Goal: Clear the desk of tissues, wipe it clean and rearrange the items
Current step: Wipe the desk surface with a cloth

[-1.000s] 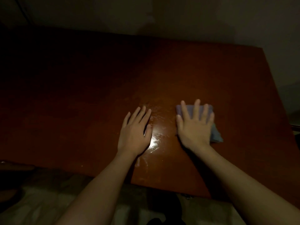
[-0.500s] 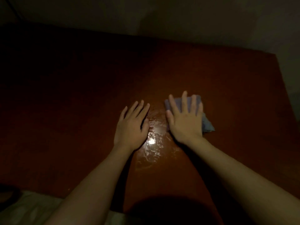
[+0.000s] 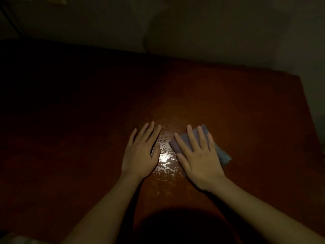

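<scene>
Blue cloth [image 3: 223, 154] lies pinned under the flat right hand [image 3: 200, 155]; left hand [image 3: 140, 154] flat on the desk [image 3: 246, 111] (holding nothing); 2 risks: streaks, missed corners.

Cloth [image 3: 224, 156] under right hand [image 3: 202, 161] farther left.

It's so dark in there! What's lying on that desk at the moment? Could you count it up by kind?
Hands: 2, left hand flat on the desk, right hand pressing the cloth.
Cloths: 1, blue-grey.
Total: 3.
</scene>
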Demonstrator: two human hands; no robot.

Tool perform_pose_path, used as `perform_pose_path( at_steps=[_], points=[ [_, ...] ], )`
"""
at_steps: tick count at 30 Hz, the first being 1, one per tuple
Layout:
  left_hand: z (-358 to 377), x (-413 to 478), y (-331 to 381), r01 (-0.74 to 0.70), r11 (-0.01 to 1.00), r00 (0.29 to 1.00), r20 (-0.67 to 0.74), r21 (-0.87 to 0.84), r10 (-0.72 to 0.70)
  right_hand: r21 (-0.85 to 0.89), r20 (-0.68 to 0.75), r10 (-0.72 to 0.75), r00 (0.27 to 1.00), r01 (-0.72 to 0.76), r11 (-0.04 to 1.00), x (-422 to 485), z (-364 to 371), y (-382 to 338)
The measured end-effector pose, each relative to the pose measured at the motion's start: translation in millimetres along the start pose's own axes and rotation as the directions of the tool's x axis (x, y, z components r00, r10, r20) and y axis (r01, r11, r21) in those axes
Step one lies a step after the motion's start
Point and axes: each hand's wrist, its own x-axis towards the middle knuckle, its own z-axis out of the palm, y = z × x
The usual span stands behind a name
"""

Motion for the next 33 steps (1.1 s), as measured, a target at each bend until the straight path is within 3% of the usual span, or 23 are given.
perform_pose_path(
  at_steps=[2,4,7,8,11,14,16,19,20,23,26,28,31,32,33],
  points=[
    [0,0,1,0.004,1.0,1.0,-0.003,-0.001,-0.004,-0.029,0.033,-0.011,0.999,0.012,1.0,-20,-3,27],
    [-1,-1,2,0.002,1.0,1.0,-0.006,0.001,-0.002,-0.017,0.0,0.159,0.987,-0.159,0.987,-5,-6,48],
    [1,0,1,-0.009,1.0,1.0,0.006,0.012,0.009,0.082,-0.008,0.442,0.897,-0.44,0.894,34,-7,26],
    [1,0,1,-0.016,1.0,1.0,0.014,0.021,0.016,0.084,-0.004,0.443,0.896,-0.441,0.893,33,-5,9],
    [-1,0,1,-0.027,0.999,0.999,0.038,0.022,0.027,0.056,-0.029,0.22,0.975,-0.218,0.974,-29,4,-35],
    [-1,-2,0,-0.045,0.998,0.998,0.048,0.042,0.043,-0.006,0.012,0.15,0.989,-0.15,0.989,-95,12,-18],
    [-2,-2,0,-0.052,0.997,0.997,0.052,0.052,0.049,-0.023,-0.051,0.346,0.937,-0.347,0.938,-97,14,8],
    [-1,-1,0,-0.06,0.997,0.996,0.069,0.053,0.056,0.116,-0.058,0.682,0.729,-0.674,0.73,-59,9,-12],
    [-2,-4,0,-0.068,0.997,0.995,0.081,0.045,0.064,0.122,-0.056,0.684,0.727,-0.675,0.728,-54,11,-36],
    [-7,-19,-6,-0.129,0.992,0.987,0.1,0.016,0.127,0.068,-0.071,0.415,0.907,-0.41,0.909,-82,20,-109],
    [-10,-39,-13,-0.192,0.981,0.976,0.104,0.016,0.189,0.026,-0.016,0.293,0.956,-0.292,0.956,-147,25,-101],
    [-11,-47,-15,-0.209,0.978,0.974,0.094,0.013,0.207,0.024,-0.057,0.392,0.918,-0.391,0.92,-164,29,-71],
    [-11,-48,-15,-0.204,0.979,0.975,0.092,0.01,0.202,0.128,-0.084,0.69,0.719,-0.679,0.723,-118,24,-61],
    [-11,-47,-14,-0.208,0.978,0.974,0.098,0.009,0.207,0.146,-0.07,0.727,0.683,-0.714,0.684,-97,22,-74],
    [-11,-48,-14,-0.213,0.977,0.971,0.108,0.003,0.211,0.143,-0.051,0.709,0.703,-0.698,0.702,-83,20,-91]
  ],
)
